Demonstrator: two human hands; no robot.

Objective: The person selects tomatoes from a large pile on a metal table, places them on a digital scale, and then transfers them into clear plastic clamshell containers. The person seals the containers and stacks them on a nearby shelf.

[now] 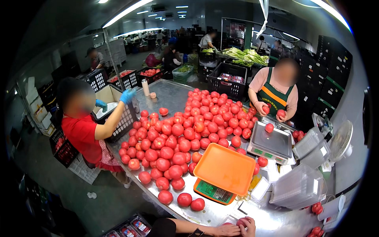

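Observation:
At the bottom edge, my right hand (249, 226) has its fingers on a tomato (242, 222) in a clear plastic tray (229, 219). My left hand (227, 230) reaches in from the left, its fingertips touching my right hand's fingers; whether it grips anything is hidden. Another tomato shows partly behind my left hand. Just above stands an orange digital scale (211, 192) with an orange tray (225, 168) on top. A large heap of tomatoes (177, 129) covers much of the metal table (165, 91).
A co-worker across the table holds two tomatoes near a second scale (271, 139). Another, in blue gloves, stands left beside a black crate (121, 124). Stacked clear trays (297, 188) and a fan (340, 140) are at right; packed tomatoes (140, 225) lie bottom left.

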